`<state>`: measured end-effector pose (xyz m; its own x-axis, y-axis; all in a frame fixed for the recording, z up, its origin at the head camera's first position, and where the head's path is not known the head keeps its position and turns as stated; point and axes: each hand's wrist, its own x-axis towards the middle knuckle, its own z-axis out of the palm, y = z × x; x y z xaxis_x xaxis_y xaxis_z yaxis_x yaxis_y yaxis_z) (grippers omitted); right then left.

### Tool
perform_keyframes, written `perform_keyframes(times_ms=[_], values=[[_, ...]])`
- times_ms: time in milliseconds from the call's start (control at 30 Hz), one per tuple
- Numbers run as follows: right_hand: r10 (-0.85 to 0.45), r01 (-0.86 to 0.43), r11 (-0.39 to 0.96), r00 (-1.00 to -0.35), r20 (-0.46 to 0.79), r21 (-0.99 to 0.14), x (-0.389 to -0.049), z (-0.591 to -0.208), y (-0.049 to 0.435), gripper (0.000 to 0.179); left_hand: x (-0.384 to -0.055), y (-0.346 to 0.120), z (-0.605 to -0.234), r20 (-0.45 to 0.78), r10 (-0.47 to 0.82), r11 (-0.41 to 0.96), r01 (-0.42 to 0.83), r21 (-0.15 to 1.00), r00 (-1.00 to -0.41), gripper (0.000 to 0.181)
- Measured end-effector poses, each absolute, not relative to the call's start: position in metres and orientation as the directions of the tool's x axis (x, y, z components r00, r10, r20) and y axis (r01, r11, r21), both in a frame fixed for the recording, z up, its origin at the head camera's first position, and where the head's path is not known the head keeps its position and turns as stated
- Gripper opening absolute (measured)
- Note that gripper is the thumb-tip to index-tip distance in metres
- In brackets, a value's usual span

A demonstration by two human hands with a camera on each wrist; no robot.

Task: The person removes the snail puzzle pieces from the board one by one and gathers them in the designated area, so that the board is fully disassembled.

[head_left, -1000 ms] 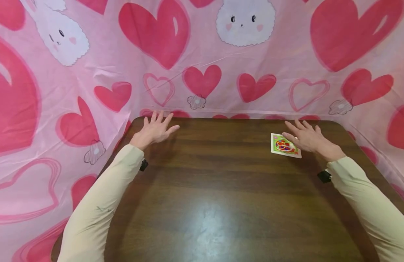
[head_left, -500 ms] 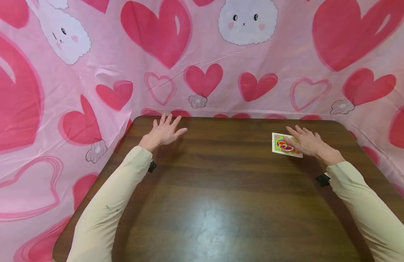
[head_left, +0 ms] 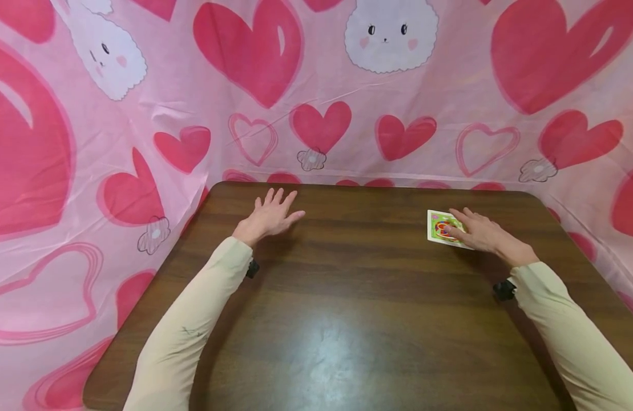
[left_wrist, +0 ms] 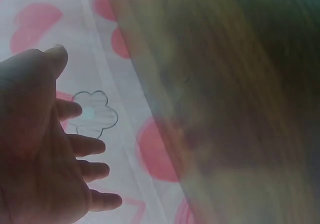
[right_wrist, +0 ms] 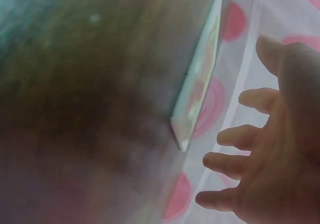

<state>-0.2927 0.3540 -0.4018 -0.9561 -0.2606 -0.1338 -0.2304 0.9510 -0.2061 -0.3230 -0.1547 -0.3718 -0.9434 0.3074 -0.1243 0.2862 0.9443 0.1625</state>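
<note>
A flat, square picture board (head_left: 436, 229) with a white border and a bright green, red and blue print lies at the far right of the table. My right hand (head_left: 479, 231) is over its right part with fingers spread, hiding some of the print. In the right wrist view the board (right_wrist: 197, 83) shows nearly edge-on, and a gap parts it from the fingers of that hand (right_wrist: 285, 139). My left hand (head_left: 269, 219) hovers over the table's far left with fingers extended and holds nothing. The left wrist view shows its palm (left_wrist: 35, 149) and stretched fingers.
The brown wooden table (head_left: 326, 274) has rounded corners and a bright glare near its front. Pink cloth (head_left: 326, 80) with hearts and rabbit faces hangs close behind its far edge and along both sides. Each wrist carries a small black device (head_left: 504, 289).
My left hand has moved right and nearer to me. My right hand has come slightly nearer to me, staying over the board. The board lies where it was.
</note>
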Motion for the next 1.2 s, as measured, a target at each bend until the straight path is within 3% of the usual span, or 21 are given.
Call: perform_keyframes(times_ms=[400, 667, 1200], values=[[-0.216, -0.173, 0.966, -0.949, -0.23, -0.195, -0.297, -0.415, 0.358, 0.08, -0.32, -0.13, -0.386, -0.143, 0.35, 0.927, 0.321, 0.194, -0.926, 0.074], [-0.232, -0.199, 0.968, -0.941, -0.246, -0.151, -0.298, -0.419, 0.355, 0.086, -0.32, -0.111, -0.39, -0.151, 0.394, 0.912, 0.366, 0.186, -0.906, 0.073], [-0.362, -0.326, 0.922, -0.916, -0.172, -0.208, -0.284, -0.414, 0.331, 0.075, -0.315, -0.079, -0.39, -0.171, 0.5, 0.858, 0.458, 0.235, -0.849, 0.071]])
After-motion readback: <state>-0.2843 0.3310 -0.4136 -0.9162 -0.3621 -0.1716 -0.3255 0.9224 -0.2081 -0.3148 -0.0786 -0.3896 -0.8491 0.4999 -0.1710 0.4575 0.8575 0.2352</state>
